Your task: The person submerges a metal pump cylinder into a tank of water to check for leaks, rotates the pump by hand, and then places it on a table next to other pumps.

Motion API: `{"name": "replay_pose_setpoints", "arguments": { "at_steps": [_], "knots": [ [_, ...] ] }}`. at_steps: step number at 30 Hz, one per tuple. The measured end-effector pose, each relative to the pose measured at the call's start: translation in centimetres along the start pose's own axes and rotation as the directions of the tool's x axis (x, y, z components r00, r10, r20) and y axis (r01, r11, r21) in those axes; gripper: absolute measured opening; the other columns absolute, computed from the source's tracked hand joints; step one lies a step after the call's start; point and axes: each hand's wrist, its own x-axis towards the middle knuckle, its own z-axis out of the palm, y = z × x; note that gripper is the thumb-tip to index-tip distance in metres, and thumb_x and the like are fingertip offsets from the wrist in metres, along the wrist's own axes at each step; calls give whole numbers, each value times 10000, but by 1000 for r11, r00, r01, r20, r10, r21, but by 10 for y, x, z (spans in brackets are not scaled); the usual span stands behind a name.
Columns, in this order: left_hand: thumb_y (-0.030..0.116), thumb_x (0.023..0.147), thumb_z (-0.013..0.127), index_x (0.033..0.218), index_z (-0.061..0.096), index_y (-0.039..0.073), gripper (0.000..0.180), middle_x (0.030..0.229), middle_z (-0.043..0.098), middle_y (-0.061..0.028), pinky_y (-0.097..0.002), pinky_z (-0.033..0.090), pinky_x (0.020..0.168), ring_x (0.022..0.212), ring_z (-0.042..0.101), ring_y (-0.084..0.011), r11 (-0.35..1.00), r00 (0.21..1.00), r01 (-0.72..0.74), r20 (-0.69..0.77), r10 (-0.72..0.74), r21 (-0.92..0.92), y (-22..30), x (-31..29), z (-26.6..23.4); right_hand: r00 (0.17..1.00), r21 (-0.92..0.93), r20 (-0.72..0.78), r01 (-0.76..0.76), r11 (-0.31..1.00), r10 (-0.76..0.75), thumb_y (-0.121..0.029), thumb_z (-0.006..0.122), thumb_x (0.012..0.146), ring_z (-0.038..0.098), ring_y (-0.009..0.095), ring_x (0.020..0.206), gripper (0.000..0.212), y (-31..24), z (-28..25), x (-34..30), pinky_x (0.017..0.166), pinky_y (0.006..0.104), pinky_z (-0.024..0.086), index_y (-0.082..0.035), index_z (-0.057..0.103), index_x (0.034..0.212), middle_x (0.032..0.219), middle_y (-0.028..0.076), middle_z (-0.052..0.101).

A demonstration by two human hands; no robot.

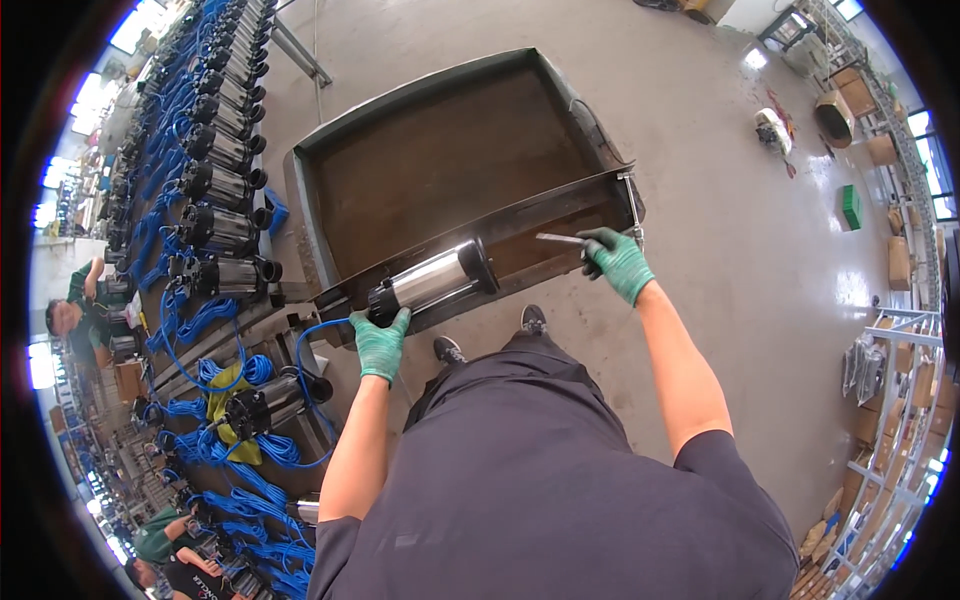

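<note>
Across the tank (430, 170), steady the pump (438, 278) with your gripping left hand (379, 347), your right hand (619, 264) closed round the slim tool (560, 239).

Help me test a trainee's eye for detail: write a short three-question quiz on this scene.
1. Which hand holds the slim grey tool?
2. True or false: the left hand is at the left end of the steel cylinder.
3. On which side of the rectangular tank is the long row of similar cylinders?
A) right
B) near
C) left

Key: 1. The right hand; 2. True; 3. C
</note>
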Motion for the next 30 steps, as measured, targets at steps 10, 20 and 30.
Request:
{"name": "replay_pose_setpoints", "arguments": {
  "at_steps": [10, 20, 30],
  "knots": [
    [232, 823, 931, 1230, 461, -9, 667, 1083, 645, -123, -365, 529, 888, 957, 609, -214, 998, 999, 27, 33, -25, -64, -8, 4, 0, 970, -272, 237, 124, 954, -59, -157, 611, 1046, 652, 169, 716, 243, -8, 74, 25, 693, 341, 550, -30, 701, 1233, 865, 86, 722],
    [183, 838, 916, 1206, 470, -1, 607, 1057, 675, -119, -350, 541, 859, 927, 631, -200, 1000, 1000, 12, 11, -12, -18, -11, 4, 2, 921, -282, 368, -20, 959, 127, -188, 568, 1059, 697, 173, 715, 271, -25, 69, 42, 661, 348, 572, -1, 700, 1205, 884, 89, 729],
    [190, 847, 908, 1234, 469, 0, 616, 1082, 681, -123, -352, 543, 869, 947, 638, -206, 1000, 1000, 8, 13, -8, -19, -6, 3, 1, 914, -101, 347, -187, 977, 211, -208, 568, 1079, 736, 208, 770, 335, -12, 75, 45, 705, 333, 616, 43, 639, 1289, 948, 149, 735]
  ]
}}
